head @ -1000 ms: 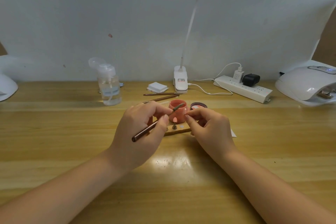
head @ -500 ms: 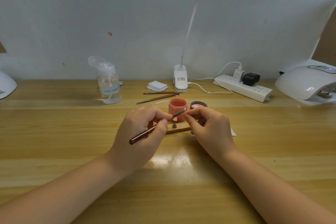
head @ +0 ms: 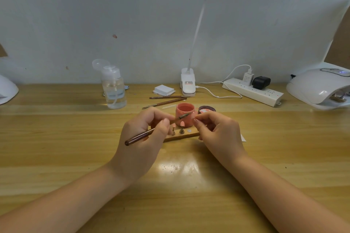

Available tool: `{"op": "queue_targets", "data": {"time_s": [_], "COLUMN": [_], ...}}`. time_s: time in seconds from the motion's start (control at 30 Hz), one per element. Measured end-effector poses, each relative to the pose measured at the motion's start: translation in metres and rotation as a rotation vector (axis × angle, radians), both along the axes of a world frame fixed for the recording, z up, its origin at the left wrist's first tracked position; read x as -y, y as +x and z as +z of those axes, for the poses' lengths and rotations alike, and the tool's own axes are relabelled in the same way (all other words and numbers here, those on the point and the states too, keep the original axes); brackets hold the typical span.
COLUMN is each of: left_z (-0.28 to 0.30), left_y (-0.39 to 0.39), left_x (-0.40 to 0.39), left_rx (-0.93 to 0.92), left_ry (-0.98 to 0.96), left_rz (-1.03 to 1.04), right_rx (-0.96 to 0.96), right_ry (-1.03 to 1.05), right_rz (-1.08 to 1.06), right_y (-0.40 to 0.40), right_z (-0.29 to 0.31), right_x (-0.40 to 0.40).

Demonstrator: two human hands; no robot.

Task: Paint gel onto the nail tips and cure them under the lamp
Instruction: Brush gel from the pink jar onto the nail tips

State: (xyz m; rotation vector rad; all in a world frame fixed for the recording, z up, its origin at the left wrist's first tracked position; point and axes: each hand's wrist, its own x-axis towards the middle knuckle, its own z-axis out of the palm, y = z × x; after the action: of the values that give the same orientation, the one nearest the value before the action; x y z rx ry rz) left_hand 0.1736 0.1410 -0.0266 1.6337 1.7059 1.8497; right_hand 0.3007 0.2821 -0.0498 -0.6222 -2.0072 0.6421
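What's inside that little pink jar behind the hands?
The small open pink jar is filled with pink gel, its flat surface showing near the rim. How deep it goes is hidden by the jar's wall, and the thin brown brush in the left hand crosses its front.

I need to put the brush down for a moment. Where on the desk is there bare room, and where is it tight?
Bare wood lies left of the left hand, in front of the pump bottle, and right of the right hand, in front of the power strip. Crowded: around the pink jar and nail stand, with spare brushes just behind.
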Motion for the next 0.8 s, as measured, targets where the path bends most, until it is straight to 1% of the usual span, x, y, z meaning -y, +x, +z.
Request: {"op": "queue_targets", "data": {"time_s": [0.17, 0.33, 0.47, 0.63, 0.8], "left_z": [-0.0005, 0.0010, -0.0004, 0.0010, -0.0011], "left_y": [0.0014, 0.0035, 0.0050, 0.0052, 0.0050], "left_x": [0.0001, 0.0006, -0.0003, 0.0003, 0.0010], "left_rx": [-0.004, 0.020, 0.003, 0.033, 0.016], "left_ry": [-0.061, -0.003, -0.061, -0.004, -0.056], "left_rz": [-0.001, 0.014, 0.004, 0.008, -0.004], "right_rx": [0.005, -0.005, -0.003, 0.000, 0.007], "right_ry": [0.011, -0.005, -0.006, -0.017, -0.017], "right_rz": [0.007, 0.001, 0.015, 0.018, 0.023], "right_y": [-0.0002, -0.0005, 0.0006, 0.0006, 0.0009], "right_z": [0.0004, -0.0006, -0.0003, 0.0005, 0.0008], "right_x": [-0.0001, -0.0012, -0.0004, -0.0001, 0.0000]}}
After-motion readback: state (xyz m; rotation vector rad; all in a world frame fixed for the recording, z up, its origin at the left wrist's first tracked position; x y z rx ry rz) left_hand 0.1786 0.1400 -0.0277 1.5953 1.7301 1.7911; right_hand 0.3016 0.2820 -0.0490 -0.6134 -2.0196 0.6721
